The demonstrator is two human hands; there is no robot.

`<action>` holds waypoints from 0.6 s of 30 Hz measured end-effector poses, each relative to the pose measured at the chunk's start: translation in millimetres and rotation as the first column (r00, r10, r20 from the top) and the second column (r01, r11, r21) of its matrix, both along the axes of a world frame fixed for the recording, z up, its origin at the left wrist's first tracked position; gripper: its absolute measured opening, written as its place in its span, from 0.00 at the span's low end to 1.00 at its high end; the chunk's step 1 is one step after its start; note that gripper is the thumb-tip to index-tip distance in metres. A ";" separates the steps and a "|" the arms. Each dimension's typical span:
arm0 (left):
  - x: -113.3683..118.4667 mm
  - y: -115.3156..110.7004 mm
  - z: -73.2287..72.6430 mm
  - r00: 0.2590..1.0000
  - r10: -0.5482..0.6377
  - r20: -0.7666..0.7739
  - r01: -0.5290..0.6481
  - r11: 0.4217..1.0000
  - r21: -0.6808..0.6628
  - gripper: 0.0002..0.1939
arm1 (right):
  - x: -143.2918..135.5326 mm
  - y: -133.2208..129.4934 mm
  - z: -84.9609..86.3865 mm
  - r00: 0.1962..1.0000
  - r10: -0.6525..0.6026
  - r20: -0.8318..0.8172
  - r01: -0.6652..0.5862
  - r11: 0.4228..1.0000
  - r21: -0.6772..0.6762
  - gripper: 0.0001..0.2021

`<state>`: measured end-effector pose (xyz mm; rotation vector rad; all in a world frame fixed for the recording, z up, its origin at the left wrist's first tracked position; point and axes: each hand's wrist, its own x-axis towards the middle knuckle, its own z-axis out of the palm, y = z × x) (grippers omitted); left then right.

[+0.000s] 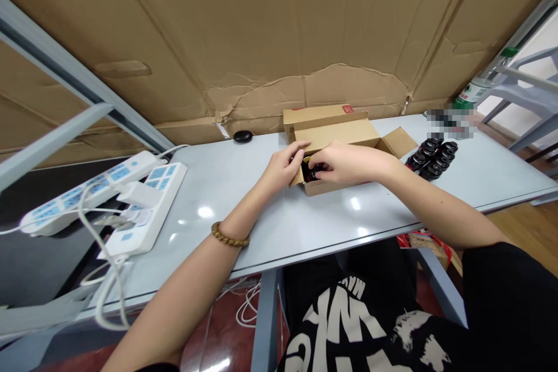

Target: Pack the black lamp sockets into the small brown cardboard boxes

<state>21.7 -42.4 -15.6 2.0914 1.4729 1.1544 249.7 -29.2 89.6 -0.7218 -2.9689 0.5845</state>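
An open cardboard box [335, 135] lies on the table with its flaps spread. At its left end my left hand [283, 168] rests on the edge and flap, thumb and fingers bent with a gap between them. My right hand [333, 161] reaches into the same end, its fingers curled round a small black item [313, 173] inside the box. Part of that item is hidden by my fingers. To the right of the box, several black-capped bottles [431, 158] stand grouped together.
Two white power strips [150, 209] with cables lie at the left. A black oval object [243, 136] sits near the back edge. A green-capped plastic bottle [479, 86] stands at the back right, before a grey chair [529, 96]. Cardboard sheeting [261, 29] rises behind the table [209, 174].
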 end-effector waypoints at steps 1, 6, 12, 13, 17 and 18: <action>0.0 0.1 -0.2 1.000 0.004 -0.001 -0.004 1.000 -0.001 0.26 | -1.6 -0.4 -0.5 1.000 -0.014 0.023 0.014 1.000 0.004 0.10; -0.1 -0.2 0.3 1.000 0.003 0.000 -0.003 1.000 0.002 0.25 | -11.6 -2.4 -5.3 0.996 -0.073 0.042 0.072 0.997 0.010 0.09; 0.4 -0.6 0.8 1.000 -0.005 0.008 0.005 1.000 0.000 0.26 | -18.5 -2.6 -10.8 0.996 -0.086 -0.014 0.087 0.993 0.082 0.09; 0.6 -0.7 0.9 1.000 -0.005 0.009 0.005 1.000 0.000 0.26 | -17.6 -1.6 -11.8 0.996 -0.086 -0.027 0.088 0.993 0.081 0.08; 0.7 -1.0 1.7 1.000 0.008 0.000 -0.008 1.000 0.002 0.27 | -12.3 1.9 -14.8 0.994 -0.073 -0.084 0.078 0.995 0.060 0.07; 0.5 -1.0 2.1 1.000 0.011 -0.004 -0.011 1.000 0.001 0.27 | -11.6 2.3 -14.8 0.994 -0.063 -0.088 0.068 0.996 0.054 0.06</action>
